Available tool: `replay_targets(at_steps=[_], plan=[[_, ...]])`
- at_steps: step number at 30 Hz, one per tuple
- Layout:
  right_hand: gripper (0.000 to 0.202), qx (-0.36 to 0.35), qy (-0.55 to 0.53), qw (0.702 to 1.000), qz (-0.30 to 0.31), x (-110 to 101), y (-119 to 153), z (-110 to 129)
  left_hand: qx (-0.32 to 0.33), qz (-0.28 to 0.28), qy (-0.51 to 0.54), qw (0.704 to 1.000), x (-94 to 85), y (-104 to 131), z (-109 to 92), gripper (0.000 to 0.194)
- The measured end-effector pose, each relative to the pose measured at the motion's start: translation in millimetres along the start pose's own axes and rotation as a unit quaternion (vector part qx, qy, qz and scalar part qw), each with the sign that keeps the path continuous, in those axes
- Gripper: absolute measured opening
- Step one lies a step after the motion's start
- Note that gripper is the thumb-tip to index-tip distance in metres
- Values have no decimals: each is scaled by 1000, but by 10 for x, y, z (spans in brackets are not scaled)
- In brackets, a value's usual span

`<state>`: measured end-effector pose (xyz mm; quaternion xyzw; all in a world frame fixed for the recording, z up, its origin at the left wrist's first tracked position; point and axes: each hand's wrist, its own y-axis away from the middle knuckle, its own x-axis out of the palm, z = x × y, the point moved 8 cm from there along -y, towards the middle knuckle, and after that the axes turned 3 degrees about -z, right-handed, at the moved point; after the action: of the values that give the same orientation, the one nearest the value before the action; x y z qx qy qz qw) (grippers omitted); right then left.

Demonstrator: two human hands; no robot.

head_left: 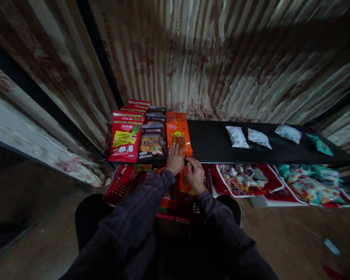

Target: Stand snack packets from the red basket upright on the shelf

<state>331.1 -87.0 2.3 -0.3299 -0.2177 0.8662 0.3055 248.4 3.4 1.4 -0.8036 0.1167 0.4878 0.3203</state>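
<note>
An orange snack packet (179,136) lies at the front of a row of orange packets on the black shelf. Flat over its lower part rests my left hand (175,158), fingers stretched out. My right hand (196,175) is at the packet's lower right corner by the shelf edge, its fingers bent and closed at that corner. Left of the orange row are dark packets of potato slices (152,143), overlapping front to back. Beyond them, red snack packets (125,142) with a green onion picture form another overlapping row.
Under the shelf (210,142), a red basket (121,190) with orange packets sits before me. Small white packets (237,137) and a green one (320,144) lie on the shelf's right. More red baskets (275,188) of packets stand below. A pleated curtain (192,58) hangs behind.
</note>
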Motion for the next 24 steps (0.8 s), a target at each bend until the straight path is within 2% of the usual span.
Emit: replay_targets(at_steps=[5, 11, 17, 19, 20, 24], plan=[[34, 18, 13, 1000, 21, 90, 388, -102, 50, -7, 20, 999, -32, 167, -61, 47], [37, 82, 30, 992, 94, 381, 651, -287, 100, 4, 45, 994, -46, 558, -53, 46], [35, 129, 62, 977, 159, 604, 811, -377, 83, 9, 63, 994, -53, 944, 16, 49], [34, 148, 71, 972, 166, 633, 853, -415, 52, 29, 73, 996, 4, 1040, 75, 46], [33, 159, 74, 971, 165, 637, 876, -440, 16, 48, 83, 995, 59, 1088, 141, 44], [29, 215, 76, 962, 152, 616, 998, -600, -188, 127, 120, 967, 328, 1355, 539, 27]])
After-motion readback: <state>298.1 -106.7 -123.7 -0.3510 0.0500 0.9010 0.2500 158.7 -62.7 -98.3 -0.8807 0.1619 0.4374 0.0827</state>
